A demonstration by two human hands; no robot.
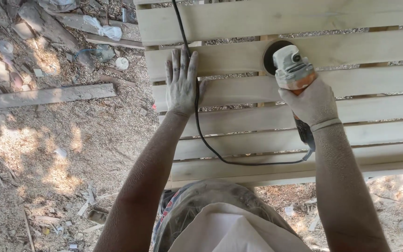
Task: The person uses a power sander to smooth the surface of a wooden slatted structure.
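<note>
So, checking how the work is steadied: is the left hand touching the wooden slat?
Touching. The head view shows the left hand pressed flat, fingers spread, on the wooden slat.

Daylight scene, evenly lit overall. The slats [281, 18] are seen in soft shade, no glare. Dappled sun patches are thrown on the ground [61, 154] at left, slightly overexposed. More bright patches are seen at lower right. Focus is kept sharp at centre; mild wide-angle stretch is noted at the edges. No motion blur is detected.
</note>
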